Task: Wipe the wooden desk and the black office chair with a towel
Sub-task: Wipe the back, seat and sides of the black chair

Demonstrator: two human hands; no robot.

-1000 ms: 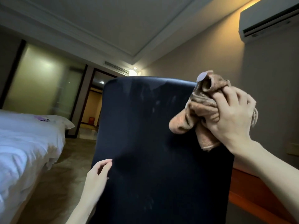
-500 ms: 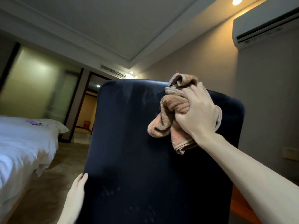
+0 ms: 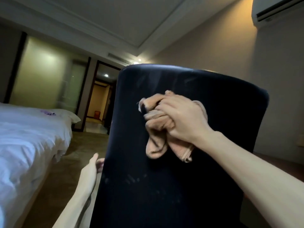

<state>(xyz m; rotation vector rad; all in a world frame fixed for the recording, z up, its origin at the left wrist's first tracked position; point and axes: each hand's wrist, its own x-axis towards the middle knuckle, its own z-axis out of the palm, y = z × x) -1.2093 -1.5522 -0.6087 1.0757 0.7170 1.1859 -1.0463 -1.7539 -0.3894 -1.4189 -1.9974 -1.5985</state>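
Note:
The tall backrest of the black office chair (image 3: 164, 186) fills the middle of the view, with faint smudges on its dark surface. My right hand (image 3: 182, 119) grips a bunched tan towel (image 3: 156, 129) and presses it against the upper middle of the backrest. My left hand (image 3: 92, 167) holds the backrest's left edge lower down, its fingers partly hidden behind the edge. A strip of the wooden desk (image 3: 279, 163) shows at the right, behind my forearm.
A bed with white sheets (image 3: 28, 137) stands to the left, with carpeted floor (image 3: 85, 145) between it and the chair. An open doorway (image 3: 102, 99) lies behind. An air conditioner (image 3: 278, 10) hangs high on the right wall.
My right hand has dragged the towel from the backrest's top right corner down and left to its upper middle. My left hand shifted from the backrest's face to its left edge.

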